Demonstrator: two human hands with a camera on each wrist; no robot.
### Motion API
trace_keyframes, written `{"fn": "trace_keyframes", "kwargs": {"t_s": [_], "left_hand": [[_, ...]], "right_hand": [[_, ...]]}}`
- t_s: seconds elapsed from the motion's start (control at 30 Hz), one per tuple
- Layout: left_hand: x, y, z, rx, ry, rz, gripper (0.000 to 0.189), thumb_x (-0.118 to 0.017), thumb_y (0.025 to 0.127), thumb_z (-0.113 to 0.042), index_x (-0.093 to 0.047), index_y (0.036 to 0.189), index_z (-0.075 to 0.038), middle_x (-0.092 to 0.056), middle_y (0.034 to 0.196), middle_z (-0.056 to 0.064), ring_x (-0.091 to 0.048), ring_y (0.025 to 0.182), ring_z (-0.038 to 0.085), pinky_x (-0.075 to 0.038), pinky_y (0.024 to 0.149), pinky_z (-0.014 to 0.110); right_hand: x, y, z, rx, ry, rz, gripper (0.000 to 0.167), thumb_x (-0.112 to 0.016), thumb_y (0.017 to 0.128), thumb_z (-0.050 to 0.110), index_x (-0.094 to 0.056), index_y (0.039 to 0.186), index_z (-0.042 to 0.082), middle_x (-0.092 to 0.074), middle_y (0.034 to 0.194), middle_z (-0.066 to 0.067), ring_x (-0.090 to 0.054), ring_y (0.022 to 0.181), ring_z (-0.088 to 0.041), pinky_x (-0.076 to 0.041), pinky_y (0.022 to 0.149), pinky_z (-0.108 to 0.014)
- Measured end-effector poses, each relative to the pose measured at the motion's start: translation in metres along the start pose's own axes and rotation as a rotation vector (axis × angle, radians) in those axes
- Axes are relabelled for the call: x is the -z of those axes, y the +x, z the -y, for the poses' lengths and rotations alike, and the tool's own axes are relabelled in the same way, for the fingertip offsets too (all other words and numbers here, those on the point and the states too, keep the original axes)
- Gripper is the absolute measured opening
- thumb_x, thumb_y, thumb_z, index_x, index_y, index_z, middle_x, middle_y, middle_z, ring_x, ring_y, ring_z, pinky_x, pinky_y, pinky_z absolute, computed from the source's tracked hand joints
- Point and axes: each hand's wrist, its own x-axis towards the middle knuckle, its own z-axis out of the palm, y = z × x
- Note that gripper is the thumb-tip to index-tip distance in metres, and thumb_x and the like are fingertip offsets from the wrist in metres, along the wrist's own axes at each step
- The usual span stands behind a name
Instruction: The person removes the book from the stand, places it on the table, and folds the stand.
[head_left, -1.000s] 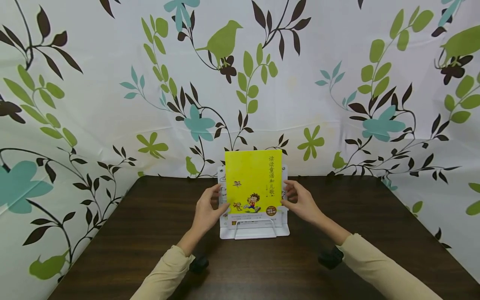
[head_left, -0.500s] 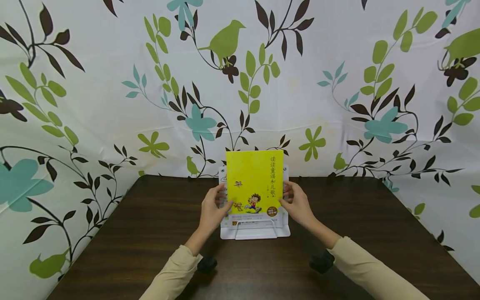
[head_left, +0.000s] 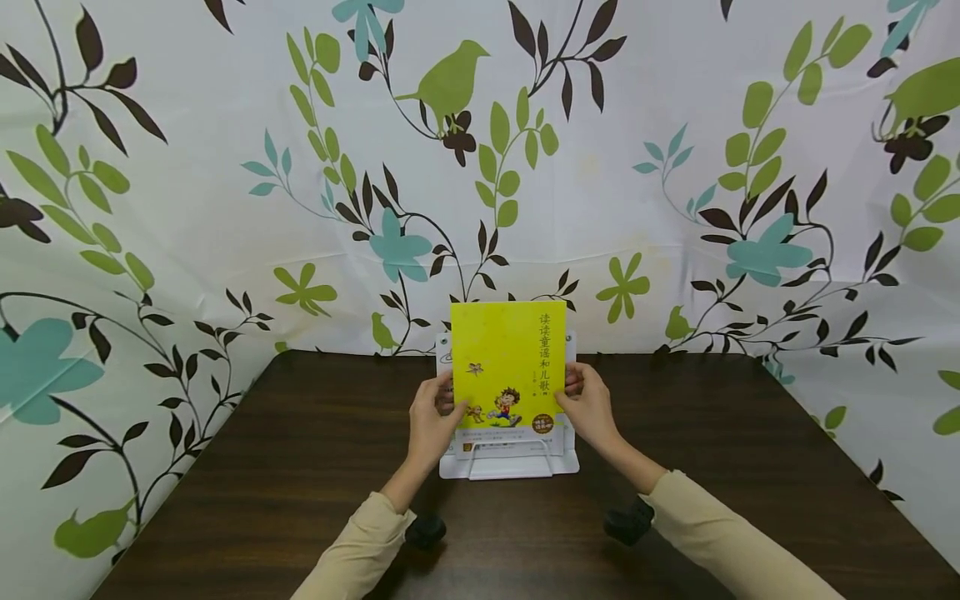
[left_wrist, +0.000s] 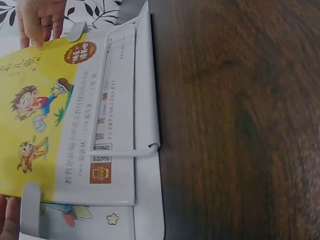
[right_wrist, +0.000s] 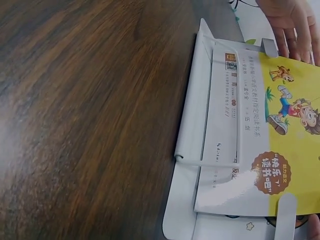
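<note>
While a yellow book (head_left: pixel 495 346) is standing upright on a white stand (head_left: pixel 453 468) near the far edge of the dark table (head_left: pixel 300 467), two hands are flanking it. The left hand (head_left: pixel 431 427) is pinching the left side edge and the right hand (head_left: pixel 590 408) the right, thumbs lying on the cover and fingers reaching behind. The book's long axis is running up and down between both grips; neither hand is sitting nearer, and both are holding it below mid-height. Its lower edge is meeting the stand's ledge, with a wire loop (left_wrist: pixel 122 153) crossing in front. Its top edge is clearing the stand's top, with patterned cloth (head_left: pixel 585 192) hanging behind. Open room is lying above and on the near side; since the wire is barring a straight pull forward, the freer way is probably leading upward.
</note>
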Motion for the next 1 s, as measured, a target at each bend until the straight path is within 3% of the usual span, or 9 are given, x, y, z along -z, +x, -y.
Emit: {"fn": "trace_keyframes", "kwargs": {"t_s": [0.2, 0.5, 1.0], "left_hand": [[-0.002, -0.001, 0.004, -0.008, -0.024, -0.025, 0.046, -0.068, 0.074, 0.008, -0.054, 0.118, 0.003, -0.053, 0.1, 0.016, -0.055, 0.083, 0.027, -0.052, 0.069, 0.036], [-0.002, 0.0, 0.009, -0.093, 0.038, -0.007, 0.051, -0.066, 0.072, 0.013, -0.051, 0.12, 0.003, -0.051, 0.099, 0.014, -0.054, 0.082, 0.023, -0.052, 0.065, 0.029], [0.0, -0.001, 0.016, -0.162, 0.029, 0.002, 0.056, -0.069, 0.069, 0.014, -0.051, 0.121, 0.003, -0.054, 0.099, 0.016, -0.056, 0.08, 0.026, -0.053, 0.06, 0.03]], "right_hand": [[-0.004, -0.001, -0.004, 0.058, -0.011, -0.017, 0.036, -0.061, 0.074, -0.009, -0.049, 0.108, -0.009, -0.049, 0.089, -0.016, -0.051, 0.077, -0.023, -0.046, 0.061, -0.02], [-0.004, -0.004, -0.01, 0.201, -0.026, -0.011, 0.04, -0.063, 0.074, -0.01, -0.045, 0.11, -0.007, -0.05, 0.091, -0.015, -0.052, 0.077, -0.023, -0.051, 0.062, -0.035], [-0.004, -0.008, -0.022, 0.269, 0.0, -0.004, 0.046, -0.065, 0.074, -0.011, -0.046, 0.116, -0.005, -0.052, 0.092, -0.012, -0.054, 0.078, -0.02, -0.051, 0.06, -0.027]]}}
